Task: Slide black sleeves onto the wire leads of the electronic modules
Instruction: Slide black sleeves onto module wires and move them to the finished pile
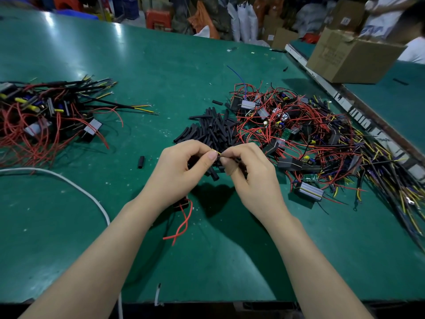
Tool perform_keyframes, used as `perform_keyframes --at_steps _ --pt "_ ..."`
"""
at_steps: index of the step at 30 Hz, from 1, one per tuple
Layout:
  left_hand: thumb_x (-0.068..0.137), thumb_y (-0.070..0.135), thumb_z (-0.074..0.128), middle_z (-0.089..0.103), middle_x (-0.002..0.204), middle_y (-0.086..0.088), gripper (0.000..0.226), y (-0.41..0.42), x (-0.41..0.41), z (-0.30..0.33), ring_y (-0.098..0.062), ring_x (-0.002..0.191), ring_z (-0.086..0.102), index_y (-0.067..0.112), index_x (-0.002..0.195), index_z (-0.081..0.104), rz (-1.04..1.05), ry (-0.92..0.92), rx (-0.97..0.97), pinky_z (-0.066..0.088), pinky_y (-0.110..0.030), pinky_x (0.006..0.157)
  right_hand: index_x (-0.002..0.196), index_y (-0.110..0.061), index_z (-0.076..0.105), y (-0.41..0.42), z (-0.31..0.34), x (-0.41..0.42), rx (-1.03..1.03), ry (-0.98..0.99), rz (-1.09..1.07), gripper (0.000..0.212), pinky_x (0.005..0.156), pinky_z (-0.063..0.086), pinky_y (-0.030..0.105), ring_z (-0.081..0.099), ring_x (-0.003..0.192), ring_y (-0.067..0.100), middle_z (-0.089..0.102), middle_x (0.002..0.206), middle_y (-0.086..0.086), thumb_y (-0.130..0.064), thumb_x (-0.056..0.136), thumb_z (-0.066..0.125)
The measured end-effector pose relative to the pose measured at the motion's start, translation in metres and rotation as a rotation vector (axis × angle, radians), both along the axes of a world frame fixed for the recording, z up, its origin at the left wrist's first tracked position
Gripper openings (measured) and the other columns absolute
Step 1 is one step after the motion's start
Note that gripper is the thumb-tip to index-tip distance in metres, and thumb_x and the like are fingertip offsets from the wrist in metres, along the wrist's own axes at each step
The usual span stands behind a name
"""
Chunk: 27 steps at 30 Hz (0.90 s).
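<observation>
1. Roughly midway, judging by the piles: the heap of sleeved modules with red wires (pixel 43 111) lies far left, and the bigger tangle of unsleeved modules (pixel 310 139) waits at right.
2. Left hand (pixel 184 166) pinches a thin yellow wire lead (pixel 217 152); its module hangs below the wrist.
3. Right hand (pixel 248 171) grips a short black tubular sleeve (pixel 236 160), meeting the lead.
4. Loose black sleeves (pixel 211 130) lie piled just behind the hands.

Assembly workshop: green bench (pixel 161 72), module heaps (pixel 299 134), cartons (pixel 351 58).
</observation>
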<state>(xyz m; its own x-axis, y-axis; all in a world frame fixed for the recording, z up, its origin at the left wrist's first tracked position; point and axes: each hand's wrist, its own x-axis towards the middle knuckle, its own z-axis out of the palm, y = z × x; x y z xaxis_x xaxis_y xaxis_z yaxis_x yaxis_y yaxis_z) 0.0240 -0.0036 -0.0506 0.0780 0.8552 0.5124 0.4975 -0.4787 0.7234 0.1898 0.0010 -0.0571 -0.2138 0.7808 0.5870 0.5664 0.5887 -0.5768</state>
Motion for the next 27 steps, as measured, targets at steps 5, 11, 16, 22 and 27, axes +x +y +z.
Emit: perform_keyframes --at_steps 5,11,16,22,27 --pt "0.088 0.017 0.059 0.058 0.076 0.004 0.014 0.001 0.000 -0.001 -0.006 0.072 0.050 0.006 0.084 0.067 0.010 0.064 0.086 0.038 -0.011 0.069 0.096 -0.009 0.066 0.000 -0.001 -0.001 -0.067 0.028 0.042 0.009 0.073 0.041 0.017 0.050 0.081 -0.001 0.055 0.094 -0.003 -0.016 0.091 0.062" --pt "0.085 0.008 0.062 0.059 0.074 -0.005 0.010 0.000 0.002 -0.003 -0.012 0.072 0.050 0.002 0.080 0.066 -0.006 0.134 0.180 0.040 -0.020 0.068 0.087 -0.009 0.063 -0.001 -0.001 -0.005 -0.181 0.033 0.061 0.010 0.065 0.036 0.020 0.044 0.070 -0.001 0.048 0.085 -0.004 -0.018 0.091 0.064" --pt "0.086 0.007 0.063 0.059 0.073 -0.006 0.009 -0.001 0.002 -0.002 -0.016 0.070 0.052 0.002 0.080 0.067 -0.025 0.115 0.191 0.043 -0.026 0.066 0.086 -0.019 0.063 -0.001 0.004 0.000 -0.295 0.000 0.080 0.006 0.083 0.030 0.008 0.040 0.095 0.013 0.040 0.093 -0.012 -0.022 0.090 0.064" --pt "0.086 0.013 0.060 0.059 0.074 -0.001 0.014 0.001 0.001 0.001 -0.010 0.072 0.052 0.003 0.082 0.068 -0.022 0.060 0.133 0.040 -0.017 0.070 0.081 -0.036 0.060 -0.003 0.016 0.002 -0.496 0.151 0.183 0.011 0.095 0.035 0.023 0.046 0.114 0.023 0.050 0.107 -0.002 -0.044 0.083 0.053" --pt "0.087 0.014 0.061 0.058 0.075 0.006 0.011 0.001 0.001 0.002 -0.006 0.074 0.053 0.007 0.082 0.069 -0.055 0.035 0.061 0.039 -0.013 0.072 0.082 -0.031 0.052 -0.002 0.008 0.001 -0.314 -0.002 0.122 0.028 0.089 0.026 0.006 0.043 0.107 0.019 0.050 0.106 -0.001 -0.011 0.083 0.072"
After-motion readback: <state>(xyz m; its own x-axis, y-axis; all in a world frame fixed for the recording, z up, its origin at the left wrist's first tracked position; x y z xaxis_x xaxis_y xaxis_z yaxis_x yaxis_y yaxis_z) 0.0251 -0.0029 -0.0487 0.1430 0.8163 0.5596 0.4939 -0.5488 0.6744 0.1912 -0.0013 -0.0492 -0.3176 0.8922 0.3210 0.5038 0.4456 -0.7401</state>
